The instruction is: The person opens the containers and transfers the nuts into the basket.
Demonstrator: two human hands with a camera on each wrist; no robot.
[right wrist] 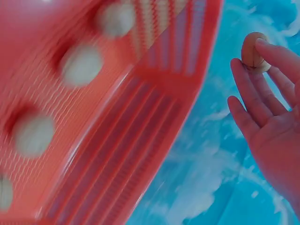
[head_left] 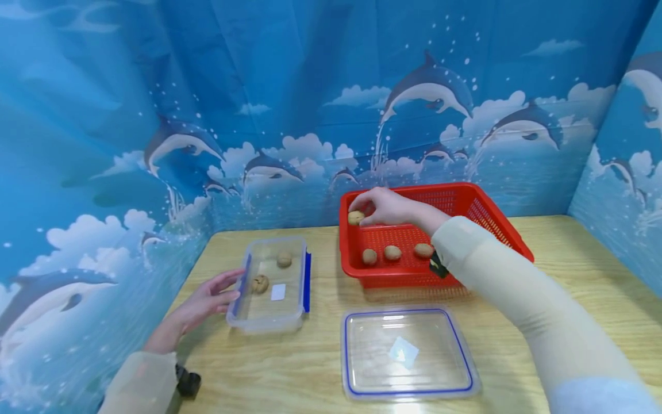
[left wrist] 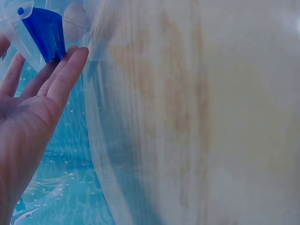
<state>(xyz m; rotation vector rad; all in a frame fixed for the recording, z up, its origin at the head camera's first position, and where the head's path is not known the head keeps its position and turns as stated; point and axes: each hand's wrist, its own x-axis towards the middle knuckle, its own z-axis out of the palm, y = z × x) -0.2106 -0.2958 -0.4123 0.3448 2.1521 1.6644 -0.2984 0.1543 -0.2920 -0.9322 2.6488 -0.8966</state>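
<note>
My right hand [head_left: 385,207] pinches a walnut [head_left: 355,218] between thumb and fingertips, over the left part of the red basket [head_left: 351,265]. In the right wrist view the same walnut [right wrist: 254,51] shows at the fingertips. Several more walnuts [head_left: 392,253] lie on the basket floor. My left hand [head_left: 209,299] has its fingers extended along the left side of the clear plastic container [head_left: 266,325]. Its fingertips overlap the blue clip [left wrist: 47,35] in the left wrist view. Inside the container are two walnuts [head_left: 260,284], set apart from each other.
A clear lid [head_left: 408,382] with a blue seal lies flat on the wooden table [head_left: 320,368], in front of the basket. A dolphin-printed backdrop [head_left: 310,115] rises behind and beside the table. Another blue clip [head_left: 307,282] hangs on the container's right side.
</note>
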